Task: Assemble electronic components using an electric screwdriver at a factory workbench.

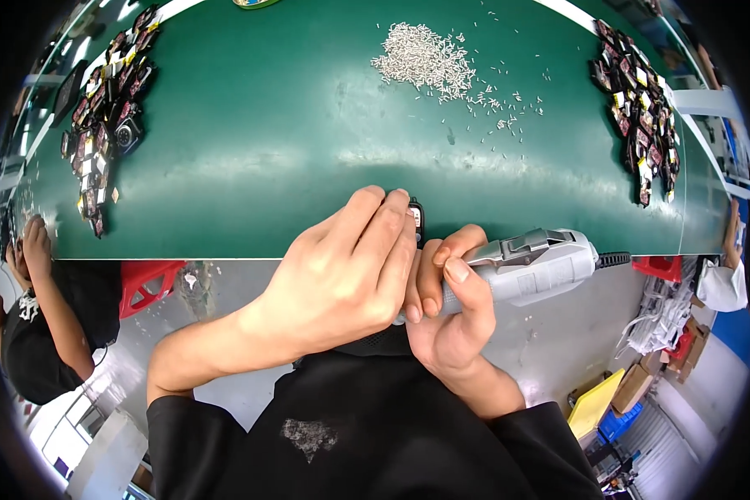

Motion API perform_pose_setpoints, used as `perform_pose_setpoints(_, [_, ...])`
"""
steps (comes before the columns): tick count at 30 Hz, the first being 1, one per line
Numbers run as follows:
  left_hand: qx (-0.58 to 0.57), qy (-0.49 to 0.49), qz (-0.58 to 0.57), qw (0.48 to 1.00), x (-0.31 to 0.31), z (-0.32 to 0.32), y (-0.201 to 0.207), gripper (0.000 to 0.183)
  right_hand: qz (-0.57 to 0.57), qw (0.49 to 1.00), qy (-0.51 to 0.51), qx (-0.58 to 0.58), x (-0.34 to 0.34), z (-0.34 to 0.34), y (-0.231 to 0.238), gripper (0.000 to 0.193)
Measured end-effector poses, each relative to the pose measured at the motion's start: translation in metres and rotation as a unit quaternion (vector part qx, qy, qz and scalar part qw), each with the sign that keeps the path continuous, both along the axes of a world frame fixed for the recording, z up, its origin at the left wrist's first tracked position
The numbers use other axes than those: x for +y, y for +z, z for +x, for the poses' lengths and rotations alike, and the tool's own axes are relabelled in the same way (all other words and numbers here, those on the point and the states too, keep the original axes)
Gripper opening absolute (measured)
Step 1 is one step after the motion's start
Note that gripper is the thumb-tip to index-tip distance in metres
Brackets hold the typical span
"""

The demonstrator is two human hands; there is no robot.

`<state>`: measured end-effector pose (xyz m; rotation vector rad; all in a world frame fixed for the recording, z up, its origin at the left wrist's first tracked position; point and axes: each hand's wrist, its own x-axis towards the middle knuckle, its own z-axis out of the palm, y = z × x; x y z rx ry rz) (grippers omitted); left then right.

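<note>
My right hand (456, 304) is closed around a grey electric screwdriver (533, 265), whose body points right and trails a black cord (614, 259). Its tip is hidden behind my hands. My left hand (346, 254) curls over a small black device (417, 218) at the front edge of the table, fingers pressed together against it. Only the device's right side shows, with a pale patch on it; my left fingers cover the rest. The two hands almost touch, and the fingertips of the right one lie just below the device.
A green table (267, 150) spreads ahead. Toward its far side lies a heap of tiny silvery pins or screws (425, 60), some scattered rightward. Piles of small black devices line the left (100, 142) and right (642, 117). Another person (50, 308) sits at the left beside a red stool (146, 286).
</note>
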<state>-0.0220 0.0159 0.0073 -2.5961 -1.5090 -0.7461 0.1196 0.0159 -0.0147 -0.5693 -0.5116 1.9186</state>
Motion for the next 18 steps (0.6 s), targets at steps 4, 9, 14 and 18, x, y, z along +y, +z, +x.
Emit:
perform_pose_setpoints(4, [0.012,0.009,0.012,1.000,0.001,0.002,-0.002,0.039,-0.014,0.999,0.009,-0.036,-0.001,-0.002,0.002,0.010])
perform_pose_setpoints(9, [0.046,0.020,0.050,0.997,0.000,0.004,-0.007,0.030,-0.020,0.997,0.008,-0.075,-0.002,0.000,0.001,0.013])
perform_pose_setpoints(14, [0.046,0.050,-0.002,0.998,-0.006,0.013,-0.001,0.032,0.017,1.000,0.024,-0.002,0.002,0.007,-0.003,0.009])
perform_pose_setpoints(18, [0.021,0.036,-0.053,0.998,-0.012,0.008,0.000,0.038,0.085,0.994,0.060,0.026,0.021,0.028,0.012,0.011])
